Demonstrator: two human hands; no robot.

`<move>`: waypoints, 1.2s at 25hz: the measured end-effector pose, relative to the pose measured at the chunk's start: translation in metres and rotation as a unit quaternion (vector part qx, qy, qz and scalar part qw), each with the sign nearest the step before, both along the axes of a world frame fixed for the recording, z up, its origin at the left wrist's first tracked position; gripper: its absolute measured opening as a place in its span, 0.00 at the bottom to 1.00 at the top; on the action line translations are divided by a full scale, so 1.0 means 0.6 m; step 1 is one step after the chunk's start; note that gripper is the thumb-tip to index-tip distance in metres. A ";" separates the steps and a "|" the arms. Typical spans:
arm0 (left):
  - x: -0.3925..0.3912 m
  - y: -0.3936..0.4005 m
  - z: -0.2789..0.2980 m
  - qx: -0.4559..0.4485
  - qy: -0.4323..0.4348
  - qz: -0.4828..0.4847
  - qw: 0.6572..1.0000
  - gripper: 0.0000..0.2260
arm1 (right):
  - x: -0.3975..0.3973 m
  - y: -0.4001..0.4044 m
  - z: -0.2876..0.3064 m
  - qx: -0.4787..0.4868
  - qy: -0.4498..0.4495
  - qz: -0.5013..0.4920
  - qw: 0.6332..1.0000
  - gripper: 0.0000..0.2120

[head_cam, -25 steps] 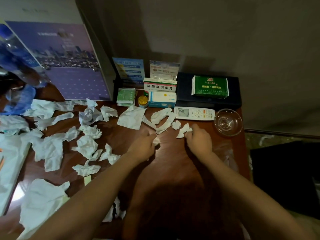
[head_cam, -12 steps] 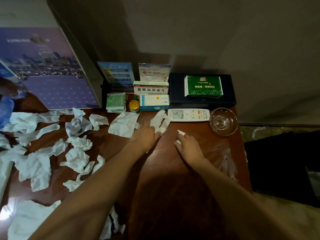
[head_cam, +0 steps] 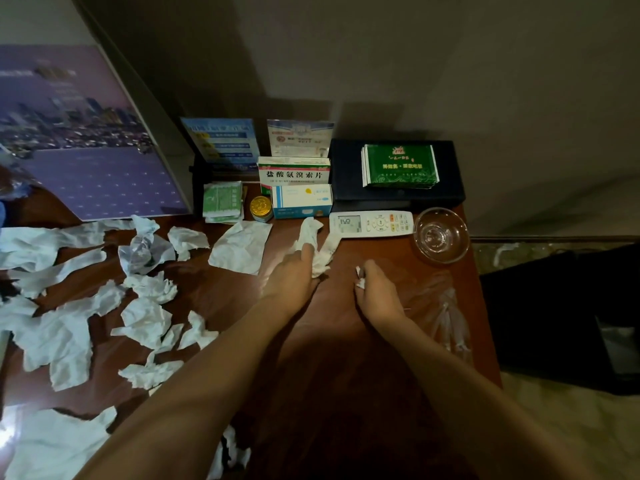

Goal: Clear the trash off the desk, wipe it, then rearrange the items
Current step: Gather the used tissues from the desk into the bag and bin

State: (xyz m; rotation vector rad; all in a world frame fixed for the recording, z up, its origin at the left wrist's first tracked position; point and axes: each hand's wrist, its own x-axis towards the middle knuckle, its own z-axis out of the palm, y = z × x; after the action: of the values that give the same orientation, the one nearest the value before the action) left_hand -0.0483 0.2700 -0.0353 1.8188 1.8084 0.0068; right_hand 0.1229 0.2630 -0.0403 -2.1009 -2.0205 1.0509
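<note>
Left hand (head_cam: 294,271) advanced onto tissue (head_cam: 313,242); right hand (head_cam: 375,289) hides scraps (head_cam: 360,277).

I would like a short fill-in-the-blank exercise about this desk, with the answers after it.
1. The right hand holds small scraps of white ____.
2. The left hand touches a crumpled tissue lying just left of the white ____.
3. The green packets lie on top of a dark ____.
4. The glass bowl stands to the ____ of the remote control.

Answers: tissue; remote control; box; right
</note>
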 end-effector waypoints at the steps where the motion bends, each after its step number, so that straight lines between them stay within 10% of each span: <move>1: 0.001 0.004 0.001 -0.011 -0.014 0.004 1.000 0.28 | 0.000 -0.002 -0.001 -0.006 0.004 -0.007 1.000 0.08; 14: 0.001 -0.002 -0.012 -0.016 -0.038 -0.012 0.999 0.16 | 0.002 -0.017 -0.017 0.004 -0.029 -0.018 0.999 0.05; 21: -0.002 -0.028 0.037 0.005 -0.062 0.083 0.995 0.24 | 0.048 -0.060 0.040 0.079 -0.087 -0.025 0.993 0.19; 30: 0.156 -0.060 0.169 0.038 -0.069 0.011 0.997 0.11 | 0.218 -0.108 0.124 0.130 0.080 -0.059 0.987 0.08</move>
State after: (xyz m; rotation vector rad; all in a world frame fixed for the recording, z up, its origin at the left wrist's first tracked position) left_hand 0.0451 0.2337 0.0662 1.8044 1.7518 0.2074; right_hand 0.2538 0.1980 0.0340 -1.9123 -1.8230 0.8550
